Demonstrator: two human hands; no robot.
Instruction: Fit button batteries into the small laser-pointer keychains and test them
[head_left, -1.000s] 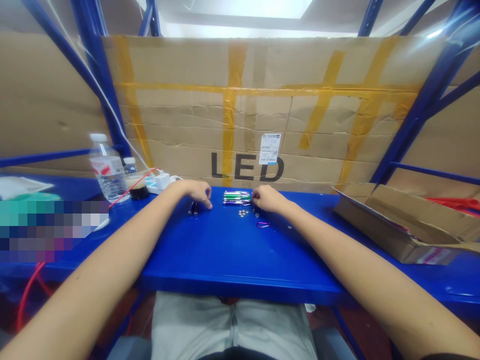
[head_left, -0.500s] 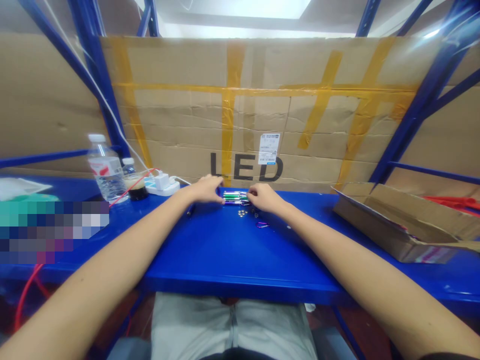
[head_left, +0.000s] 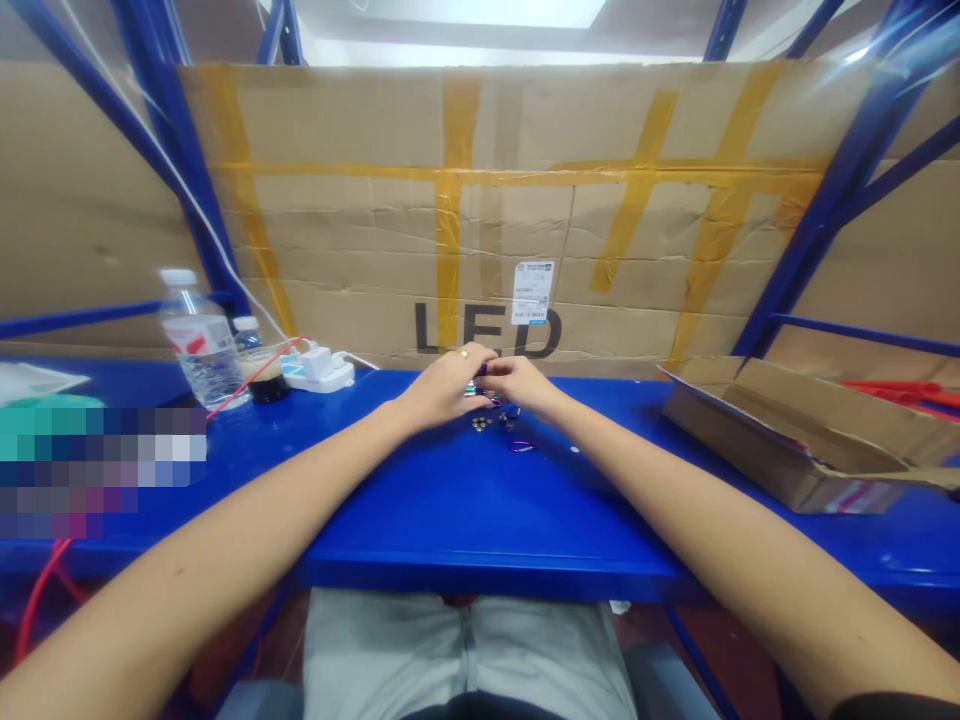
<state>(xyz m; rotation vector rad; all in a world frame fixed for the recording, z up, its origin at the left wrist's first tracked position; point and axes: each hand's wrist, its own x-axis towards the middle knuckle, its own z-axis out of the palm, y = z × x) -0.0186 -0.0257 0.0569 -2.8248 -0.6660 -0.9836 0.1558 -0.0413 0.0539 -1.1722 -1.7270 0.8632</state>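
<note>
My left hand [head_left: 448, 385] is closed around a bundle of small shiny metal tubes [head_left: 471, 388], mostly hidden by its fingers; green and silver show between them. My right hand [head_left: 517, 380] meets it from the right, with its fingertips pinched by a dark purple piece that is too small to name. In front of the hands, several small silver discs like button cells [head_left: 481, 424] lie on the blue table [head_left: 480, 510]. Closer to me is a purple carabiner clip [head_left: 523, 447]. Small dark parts [head_left: 507, 420] sit below my right fingers.
An open cardboard box [head_left: 795, 470] stands on the right. At the left are a water bottle [head_left: 201, 345], a cup of dark drink [head_left: 266, 380] and a white power strip [head_left: 322, 375] with a red cable. A large cardboard sheet [head_left: 337, 240] closes off the back.
My left hand has moved right and closed over the tubes, which lay in a visible row before. My right hand has shifted slightly, and the two hands now meet.
</note>
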